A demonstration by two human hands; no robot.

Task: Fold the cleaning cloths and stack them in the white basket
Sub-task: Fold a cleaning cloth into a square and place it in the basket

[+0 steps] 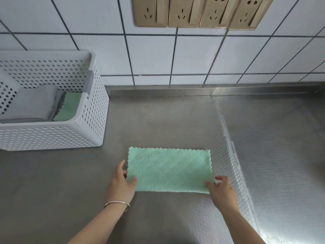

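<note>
A mint-green cleaning cloth (169, 169) with a diamond pattern lies flat on the steel counter, folded into a wide rectangle. My left hand (121, 183) pinches its near-left corner, thumb on top. My right hand (219, 188) pinches the near-right corner. The white perforated basket (91, 124) stands at the left. Inside it lie a folded grey cloth (35, 103) and, to its right, a folded green cloth (69, 107).
The steel counter (158, 120) runs to a white tiled wall at the back. A textured foil sheet (272, 147) covers the counter's right part. A row of gold wall sockets (198, 11) hangs above.
</note>
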